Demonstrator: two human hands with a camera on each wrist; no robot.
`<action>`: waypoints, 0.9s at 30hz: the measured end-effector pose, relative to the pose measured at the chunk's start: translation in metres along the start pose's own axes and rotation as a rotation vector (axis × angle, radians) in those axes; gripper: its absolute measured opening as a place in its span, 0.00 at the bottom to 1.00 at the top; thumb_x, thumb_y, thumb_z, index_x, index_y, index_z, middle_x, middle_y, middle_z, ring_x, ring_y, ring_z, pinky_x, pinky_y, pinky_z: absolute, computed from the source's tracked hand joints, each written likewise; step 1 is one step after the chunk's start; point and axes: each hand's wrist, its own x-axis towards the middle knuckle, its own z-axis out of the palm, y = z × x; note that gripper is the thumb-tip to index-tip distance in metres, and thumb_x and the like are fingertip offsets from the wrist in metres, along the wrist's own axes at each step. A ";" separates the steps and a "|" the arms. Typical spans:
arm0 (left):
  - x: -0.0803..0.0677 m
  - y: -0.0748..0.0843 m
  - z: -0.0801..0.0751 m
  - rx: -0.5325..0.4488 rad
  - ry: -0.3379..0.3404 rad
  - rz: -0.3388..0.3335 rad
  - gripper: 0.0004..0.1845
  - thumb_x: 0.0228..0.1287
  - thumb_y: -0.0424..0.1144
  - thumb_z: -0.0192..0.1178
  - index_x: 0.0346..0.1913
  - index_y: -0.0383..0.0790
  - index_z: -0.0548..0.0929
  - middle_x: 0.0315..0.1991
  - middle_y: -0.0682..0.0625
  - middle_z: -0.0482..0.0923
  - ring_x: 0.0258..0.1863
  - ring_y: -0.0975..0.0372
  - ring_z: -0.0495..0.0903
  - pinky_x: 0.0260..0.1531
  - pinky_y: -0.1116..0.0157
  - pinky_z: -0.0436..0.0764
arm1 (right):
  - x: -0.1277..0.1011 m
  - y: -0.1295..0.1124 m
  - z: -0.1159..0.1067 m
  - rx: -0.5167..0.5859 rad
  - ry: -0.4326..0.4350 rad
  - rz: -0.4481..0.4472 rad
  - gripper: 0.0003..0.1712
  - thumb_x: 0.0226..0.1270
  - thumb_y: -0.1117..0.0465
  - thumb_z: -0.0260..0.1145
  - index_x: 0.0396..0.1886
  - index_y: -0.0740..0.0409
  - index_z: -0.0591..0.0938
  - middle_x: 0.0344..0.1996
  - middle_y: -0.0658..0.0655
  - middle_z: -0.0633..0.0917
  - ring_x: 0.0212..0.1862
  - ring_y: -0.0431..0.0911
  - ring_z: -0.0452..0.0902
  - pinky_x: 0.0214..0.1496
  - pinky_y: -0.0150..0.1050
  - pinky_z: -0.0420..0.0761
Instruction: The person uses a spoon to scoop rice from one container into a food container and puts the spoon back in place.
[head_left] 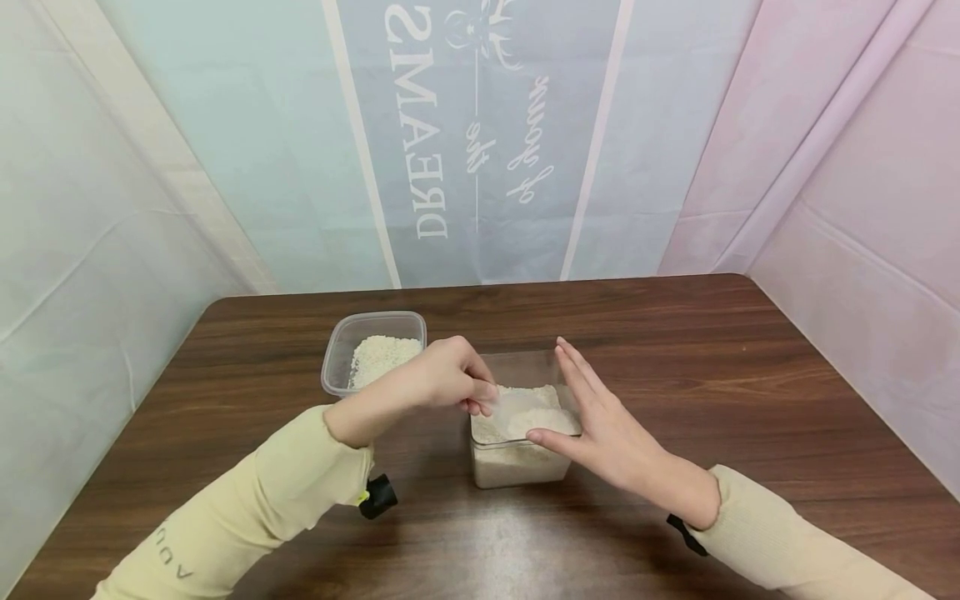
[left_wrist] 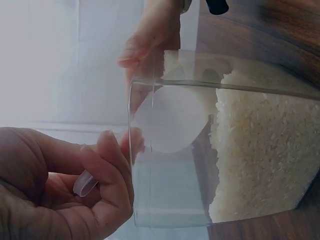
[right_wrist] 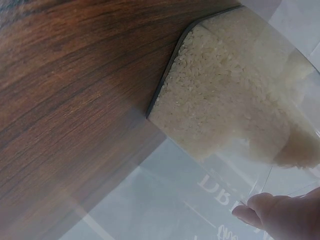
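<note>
A clear box point(head_left: 519, 465) of white rice point(left_wrist: 265, 155) stands on the table between both hands. My left hand point(head_left: 461, 379) reaches over its left side and pinches the curled handle point(left_wrist: 86, 184) of a translucent plastic scoop point(left_wrist: 172, 120). The scoop's round bowl is inside the box, over the rice, and shows through the wall in the left wrist view. My right hand point(head_left: 600, 425) rests on the box's right side, its fingers extended and the thumb at the near rim. In the right wrist view, the right hand's fingertips point(right_wrist: 247, 210) lie at the rim.
A shallow clear tub point(head_left: 337, 354) with some rice point(head_left: 382, 357) stands behind the left forearm, left of the box. The dark wood table point(head_left: 645, 350) ends at a printed cloth backdrop point(head_left: 487, 150). Black wrist straps show on both arms.
</note>
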 end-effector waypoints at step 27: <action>-0.002 -0.016 -0.003 -0.476 -0.083 -0.066 0.10 0.61 0.23 0.53 0.40 0.15 0.77 0.26 0.35 0.81 0.18 0.67 0.78 0.26 0.71 0.80 | 0.001 -0.001 0.000 -0.013 -0.005 0.007 0.56 0.55 0.40 0.64 0.72 0.56 0.44 0.71 0.53 0.46 0.68 0.53 0.51 0.63 0.53 0.60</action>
